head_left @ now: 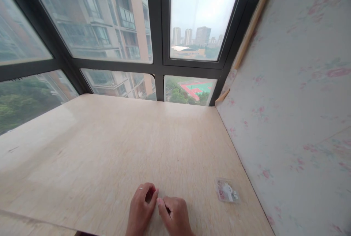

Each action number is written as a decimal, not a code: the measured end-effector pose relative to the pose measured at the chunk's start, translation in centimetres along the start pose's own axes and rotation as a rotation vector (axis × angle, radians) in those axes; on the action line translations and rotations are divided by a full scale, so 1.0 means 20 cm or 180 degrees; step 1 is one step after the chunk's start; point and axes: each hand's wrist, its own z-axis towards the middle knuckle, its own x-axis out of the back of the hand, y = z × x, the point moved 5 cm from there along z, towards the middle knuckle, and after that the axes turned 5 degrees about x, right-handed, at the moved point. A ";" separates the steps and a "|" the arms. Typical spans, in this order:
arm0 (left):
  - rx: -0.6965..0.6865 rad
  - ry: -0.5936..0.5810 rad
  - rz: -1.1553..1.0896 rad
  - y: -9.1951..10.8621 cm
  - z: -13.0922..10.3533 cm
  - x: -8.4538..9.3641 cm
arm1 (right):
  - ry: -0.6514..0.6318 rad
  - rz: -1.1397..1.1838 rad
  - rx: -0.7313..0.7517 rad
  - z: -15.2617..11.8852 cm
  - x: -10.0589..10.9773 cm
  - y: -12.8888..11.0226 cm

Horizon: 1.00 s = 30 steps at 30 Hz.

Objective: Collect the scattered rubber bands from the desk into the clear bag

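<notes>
Low in the head view, my left hand (142, 203) and my right hand (174, 212) are close together over the marble-patterned sill (115, 148). The left fingers curl round, with thumb and fingertips pressed together; a ring shows on one finger. My right hand is closed, its thumb and bent forefinger pinched near the left fingertips. Whatever lies between the fingertips is too small or hidden to make out. To the right of the hands rests a small clear plastic box (227, 191) with whitish and pinkish small items inside; neither hand touches it.
Dark window frames (157, 27) border the sill at the back and left. A flower-patterned wall (298, 119) closes off the right side, with a torn wallpaper edge (223, 96) near the back corner. The sill's front edge (41, 220) shows at lower left.
</notes>
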 end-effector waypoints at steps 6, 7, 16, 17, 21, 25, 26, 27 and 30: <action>-0.0138 0.0051 0.0022 0.02 0.00 0.01 | -0.0152 -0.0008 -0.0044 0.00 0.03 -0.03; -0.0166 0.0063 0.0029 0.02 0.00 0.01 | -0.0193 0.0003 -0.0047 0.00 0.04 -0.03; -0.0051 -0.0096 0.0046 0.01 0.01 0.01 | -0.0513 0.0446 0.0032 -0.08 0.18 -0.06; -0.0012 -0.0118 0.0049 0.00 0.01 0.01 | -0.0547 0.0520 -0.0007 -0.10 0.22 -0.06; 0.0137 -0.0180 0.0058 -0.01 0.02 0.01 | -0.0483 0.0772 -0.0287 -0.17 0.42 -0.02; 0.0190 -0.0198 0.0125 0.00 0.03 0.01 | -0.0092 0.0363 -0.0507 -0.19 0.75 0.12; 0.0200 -0.0203 0.0130 0.00 0.04 0.01 | -0.0002 0.0131 -0.0496 -0.19 0.83 0.16; 0.0215 -0.0207 0.0125 0.00 0.04 0.01 | 0.0052 -0.0139 -0.0568 -0.19 0.90 0.20; 0.0305 -0.0229 0.0096 0.00 0.05 0.01 | 0.0030 -0.0781 -0.0650 -0.17 1.06 0.32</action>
